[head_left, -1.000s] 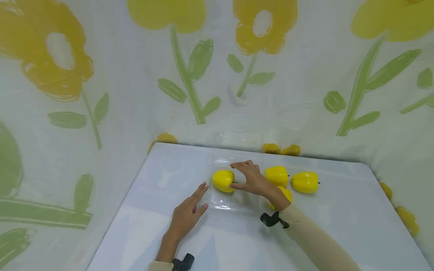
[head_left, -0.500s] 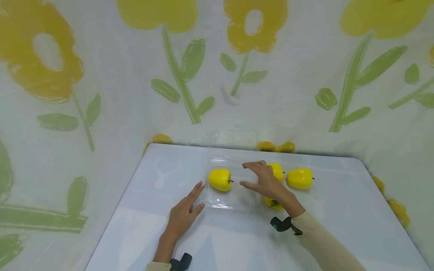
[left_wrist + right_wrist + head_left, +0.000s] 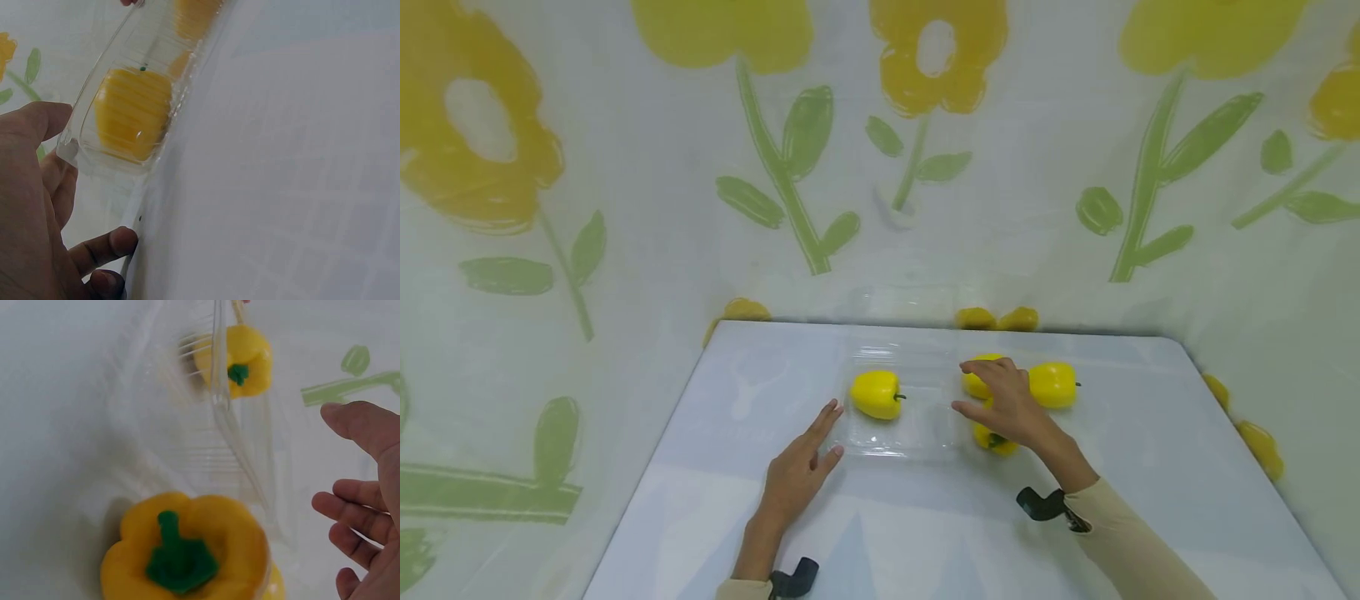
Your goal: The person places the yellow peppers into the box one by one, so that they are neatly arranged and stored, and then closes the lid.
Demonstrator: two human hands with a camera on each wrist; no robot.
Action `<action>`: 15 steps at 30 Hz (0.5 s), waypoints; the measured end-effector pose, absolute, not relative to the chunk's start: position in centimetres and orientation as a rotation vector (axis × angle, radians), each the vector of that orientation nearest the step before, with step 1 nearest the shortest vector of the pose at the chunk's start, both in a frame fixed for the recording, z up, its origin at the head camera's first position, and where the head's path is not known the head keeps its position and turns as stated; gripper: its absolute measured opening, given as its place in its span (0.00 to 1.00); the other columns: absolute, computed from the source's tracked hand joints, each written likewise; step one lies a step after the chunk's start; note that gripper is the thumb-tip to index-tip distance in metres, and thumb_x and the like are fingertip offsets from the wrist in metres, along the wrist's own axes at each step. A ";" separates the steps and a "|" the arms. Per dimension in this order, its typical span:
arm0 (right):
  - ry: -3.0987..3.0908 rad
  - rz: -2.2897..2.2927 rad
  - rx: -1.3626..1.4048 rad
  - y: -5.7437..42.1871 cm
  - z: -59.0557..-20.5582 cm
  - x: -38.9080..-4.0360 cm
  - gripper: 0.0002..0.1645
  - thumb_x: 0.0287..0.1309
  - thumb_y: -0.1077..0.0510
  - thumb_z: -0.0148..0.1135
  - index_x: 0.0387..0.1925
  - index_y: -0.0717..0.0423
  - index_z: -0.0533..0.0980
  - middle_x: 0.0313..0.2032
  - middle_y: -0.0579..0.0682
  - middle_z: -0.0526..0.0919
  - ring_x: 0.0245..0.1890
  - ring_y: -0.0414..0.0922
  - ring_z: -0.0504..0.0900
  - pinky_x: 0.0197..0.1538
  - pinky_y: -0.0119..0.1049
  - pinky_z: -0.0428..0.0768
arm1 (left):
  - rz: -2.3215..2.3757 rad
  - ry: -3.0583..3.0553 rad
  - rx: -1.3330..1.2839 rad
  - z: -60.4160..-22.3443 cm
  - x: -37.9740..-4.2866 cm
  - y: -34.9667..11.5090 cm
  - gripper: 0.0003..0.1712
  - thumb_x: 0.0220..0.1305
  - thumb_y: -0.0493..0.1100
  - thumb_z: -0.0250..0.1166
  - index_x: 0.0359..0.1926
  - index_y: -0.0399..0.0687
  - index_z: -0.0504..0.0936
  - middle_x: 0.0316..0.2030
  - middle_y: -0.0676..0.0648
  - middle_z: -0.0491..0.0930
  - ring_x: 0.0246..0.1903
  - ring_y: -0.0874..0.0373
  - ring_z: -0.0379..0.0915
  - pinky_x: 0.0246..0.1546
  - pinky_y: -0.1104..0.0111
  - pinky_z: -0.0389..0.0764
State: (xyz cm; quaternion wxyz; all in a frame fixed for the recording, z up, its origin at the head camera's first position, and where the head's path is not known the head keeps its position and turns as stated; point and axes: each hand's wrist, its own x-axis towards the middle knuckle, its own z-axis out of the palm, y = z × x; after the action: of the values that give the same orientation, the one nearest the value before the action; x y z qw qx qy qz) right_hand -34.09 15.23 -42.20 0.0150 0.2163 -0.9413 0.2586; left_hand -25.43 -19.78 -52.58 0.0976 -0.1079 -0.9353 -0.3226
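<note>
A yellow bell pepper (image 3: pixel 874 394) lies on its side in a clear container (image 3: pixel 883 454), toward nine o'clock inside it, its green stem pointing to three o'clock. It sits at nine o'clock from the right hand (image 3: pixel 1006 402), well apart; that grip is released, thumb and fingers spread with nothing between them. From the left hand (image 3: pixel 793 482) the pepper lies between one and two o'clock, just beyond the fingertips; this grip is slack too, fingers fairly straight at the container's edge, though actual contact is hard to confirm. The transparent lid (image 3: pixel 906 307) is raised at twelve o'clock. Three more peppers surround the right hand: a partly hidden pepper (image 3: pixel 976 386) at ten o'clock, a lower pepper (image 3: pixel 988 437) near seven, an outer pepper (image 3: pixel 1054 386) past two. These three rest on the pale counter (image 3: pixel 910 533), before a flower-printed wall (image 3: pixel 1015 183).
</note>
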 end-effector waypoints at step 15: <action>-2.855 0.659 0.468 17.8 -43.6 -32.1 0.38 0.59 0.38 0.68 0.59 0.62 0.76 0.57 0.60 0.80 0.56 0.59 0.70 0.51 0.56 0.61 | -0.958 -2.744 -0.361 -52.8 -25.6 -20.0 0.35 0.74 0.60 0.55 0.77 0.75 0.55 0.75 0.70 0.53 0.23 0.68 0.59 0.19 0.74 0.62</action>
State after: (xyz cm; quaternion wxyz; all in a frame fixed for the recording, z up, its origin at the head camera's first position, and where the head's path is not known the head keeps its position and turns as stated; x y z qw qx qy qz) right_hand -32.08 17.77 -43.60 0.0874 0.1571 -0.9585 0.2211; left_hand -25.64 -19.95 -52.75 0.1064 -0.1226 -0.9316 -0.3253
